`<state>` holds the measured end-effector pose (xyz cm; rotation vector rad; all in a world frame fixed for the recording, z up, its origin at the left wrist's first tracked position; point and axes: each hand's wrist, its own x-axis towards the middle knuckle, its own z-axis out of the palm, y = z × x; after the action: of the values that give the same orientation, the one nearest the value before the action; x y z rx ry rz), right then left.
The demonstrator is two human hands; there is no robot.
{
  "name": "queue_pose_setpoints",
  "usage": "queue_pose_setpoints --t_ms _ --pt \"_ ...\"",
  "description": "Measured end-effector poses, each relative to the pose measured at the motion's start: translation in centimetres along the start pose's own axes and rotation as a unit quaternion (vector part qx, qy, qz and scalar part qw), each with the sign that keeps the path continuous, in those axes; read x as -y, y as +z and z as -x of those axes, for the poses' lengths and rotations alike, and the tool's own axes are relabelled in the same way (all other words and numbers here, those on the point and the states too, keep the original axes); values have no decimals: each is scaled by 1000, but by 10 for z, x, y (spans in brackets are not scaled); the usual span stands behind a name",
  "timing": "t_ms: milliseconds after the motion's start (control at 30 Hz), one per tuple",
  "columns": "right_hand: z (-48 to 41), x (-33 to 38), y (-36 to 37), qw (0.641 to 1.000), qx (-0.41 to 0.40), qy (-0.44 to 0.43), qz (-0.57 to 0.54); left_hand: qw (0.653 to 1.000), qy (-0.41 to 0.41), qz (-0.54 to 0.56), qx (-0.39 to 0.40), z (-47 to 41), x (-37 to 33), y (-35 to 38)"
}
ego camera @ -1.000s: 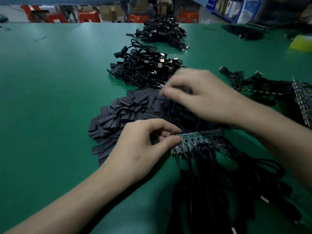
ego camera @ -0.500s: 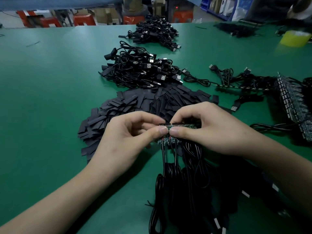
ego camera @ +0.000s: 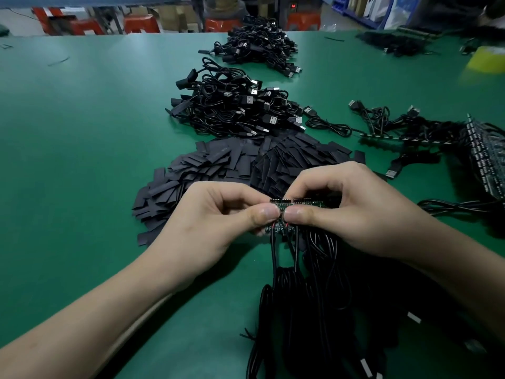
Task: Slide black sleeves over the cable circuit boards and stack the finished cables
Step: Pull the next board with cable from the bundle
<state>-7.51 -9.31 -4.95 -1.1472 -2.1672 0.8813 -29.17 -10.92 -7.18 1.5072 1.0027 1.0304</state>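
Small white tags on the near cables were too blurred to read, and no other writing could be made out. Both hands met over the table, just in front of the person. The left hand and the right hand each pinched the strip of circuit boards, thumbs nearly touching tip to tip on its near face. The other fingers curled tightly behind it, so little gap showed in either hand. The strip was held off the table with its long axis running left to right across the view. A row of dark pins lay along its far top edge, and most of its right part was hidden under the right hand. Black cables hung from its lower edge and trailed toward the person in a dark tangle. Directly behind the hands lay a spread heap of flat black sleeves. Beyond that was a pile of cables with USB plugs, and a second such pile lay farther back. Off to the right another panel of boards lay with its own cables
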Motion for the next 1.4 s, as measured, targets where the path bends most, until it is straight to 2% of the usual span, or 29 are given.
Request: queue_pose_setpoints --t_ms 167,233,333,400,500,567,700,767,833,900,967,1033,1100,1167,1233,1400 --pt "-2 -1 -2 997 35 -10 -73 998 4 51 21 0 -2 1" --pt "-4 -1 -8 998 50 2 -42 998 4 62 11 -2 -4 -2" --pt "-2 -1 -18 994 88 47 42 994 6 92 -53 -5 -7 -10" --pt "0 1 -18 992 63 53 90 993 18 76 -85 -6 -7 -14" --pt "0 10 -4 992 2 1 128 992 48 63 -95 -5 -7 -12" --pt "-1 15 8 994 -23 -16 108 992 60 54 -98 -5 -5 -10" --pt "-2 23 23 999 -21 -3 -46 994 82 32 -71 -5 -4 -11" --pt "-1 26 20 991 -43 -34 -123 992 92 -64 -61 -4 -1 -18" --pt "0 29 12 966 -69 -50 -243 968 121 -217 -41 -5 0 -28" --pt "-1 28 2 930 -116 -50 -347 918 135 -374 7 -7 -2 -39" --pt "-1 25 -12 914 -165 -60 -366 858 131 -491 73 -11 -4 -49" --pt "0 23 -28 922 -168 -75 -340 844 130 -507 119 -14 -6 -60" --pt "2 22 -36 953 -141 -69 -258 846 137 -496 137 -16 -5 -67" --pt "3 20 -32 988 -109 -45 -97 844 144 -495 147 -18 -2 -70" --pt "3 18 -19 996 -69 -16 45 839 162 -497 154 -20 0 -71" --pt "3 21 3 996 -12 40 77 783 245 -552 147 -24 -2 -73"
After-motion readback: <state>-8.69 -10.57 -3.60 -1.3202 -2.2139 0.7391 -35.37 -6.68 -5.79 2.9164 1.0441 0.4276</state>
